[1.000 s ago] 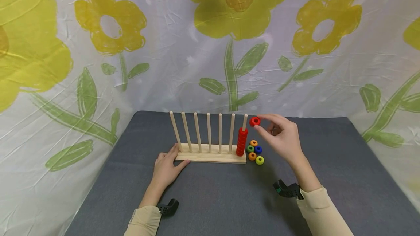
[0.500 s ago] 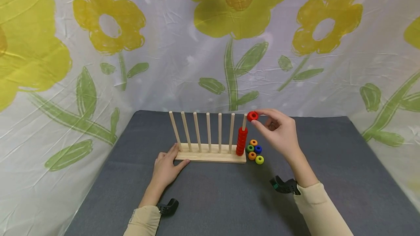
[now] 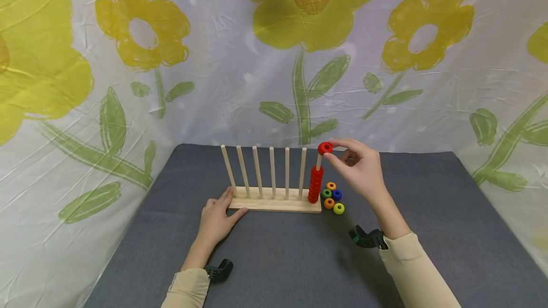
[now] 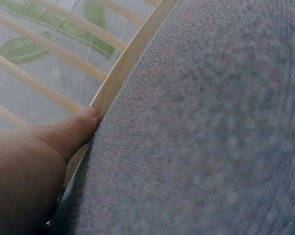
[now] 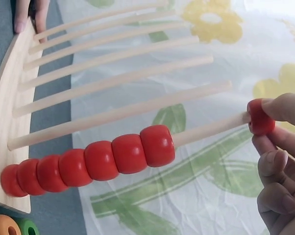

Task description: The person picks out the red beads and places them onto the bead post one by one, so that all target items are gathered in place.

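A red bead (image 3: 325, 149) is pinched between thumb and finger of my right hand (image 3: 360, 168). In the right wrist view, that bead (image 5: 261, 117) sits at the tip of the end peg (image 5: 213, 129). Several red beads (image 5: 101, 160) are stacked below it on the same peg. The wooden peg rack (image 3: 274, 206) stands upright on the table, its other pegs bare. At its left end my left hand (image 3: 217, 220) grips the base, thumb along the front edge and fingers at the far side. The left wrist view shows the thumb (image 4: 74, 132) against the base edge.
Beside the rack's right end lie loose beads: orange (image 3: 331, 186), green (image 3: 327, 194), blue (image 3: 337, 195), another orange bead (image 3: 328, 204) and yellow-green (image 3: 339, 209). A dark grey cloth (image 3: 274, 260) covers the table. A flower-printed curtain (image 3: 222, 84) hangs behind.
My right hand has carried the red bead left and slightly up, from beside the end peg to its tip. The left hand and the rack have stayed in place.
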A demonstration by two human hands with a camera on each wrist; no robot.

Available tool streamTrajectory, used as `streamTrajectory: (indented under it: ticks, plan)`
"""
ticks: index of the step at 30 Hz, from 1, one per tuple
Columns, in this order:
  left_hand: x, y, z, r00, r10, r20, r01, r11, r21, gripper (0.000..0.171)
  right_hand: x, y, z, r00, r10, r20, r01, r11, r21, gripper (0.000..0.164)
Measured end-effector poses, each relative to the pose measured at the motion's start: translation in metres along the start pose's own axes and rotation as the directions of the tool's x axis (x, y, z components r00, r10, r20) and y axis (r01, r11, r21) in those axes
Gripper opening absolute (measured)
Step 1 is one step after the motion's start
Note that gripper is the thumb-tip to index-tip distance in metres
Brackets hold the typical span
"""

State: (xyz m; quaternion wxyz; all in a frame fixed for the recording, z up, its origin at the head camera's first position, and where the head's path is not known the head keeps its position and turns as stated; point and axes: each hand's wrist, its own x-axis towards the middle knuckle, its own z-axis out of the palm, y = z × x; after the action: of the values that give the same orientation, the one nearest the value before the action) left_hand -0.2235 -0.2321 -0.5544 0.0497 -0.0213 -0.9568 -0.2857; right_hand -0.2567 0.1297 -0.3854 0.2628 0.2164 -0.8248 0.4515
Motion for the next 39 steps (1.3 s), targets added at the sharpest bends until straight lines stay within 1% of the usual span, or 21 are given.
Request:
streamTrajectory:
  ticks: [7,13,26,33,39]
  plan:
    - [0.0007,-0.0003,0.0022,1.000,0.008,-0.006,-0.008,1.000,0.003,0.087,0.0026,-0.0014,0.0020,0.999,0.027,0.031,-0.027,1.000,-0.009,0.027]
    - [-0.0002,-0.0011,0.0007,1.000,0.001,0.002,-0.001,1.000,0.006,0.086,0.0014,-0.0037,0.0041,0.998,0.042,0.055,-0.041,0.999,-0.015,0.028]
    - [-0.0010,-0.0022,0.0002,1.000,-0.011,-0.002,0.011,1.000,0.005,0.086,-0.0008,0.0018,0.0086,0.997,0.035,0.072,-0.033,0.999,-0.033,0.027]
    - [-0.0020,-0.0032,0.0009,1.000,-0.008,-0.004,0.008,1.000,0.005,0.086,-0.0015,0.0014,0.0093,0.995,0.051,0.084,-0.049,0.998,-0.026,0.026]
    - [-0.0016,-0.0006,-0.0007,1.000,-0.004,-0.008,0.004,1.000,-0.003,0.085,-0.0019,0.0024,0.0081,0.995,0.054,0.088,-0.051,0.998,-0.030,0.027]
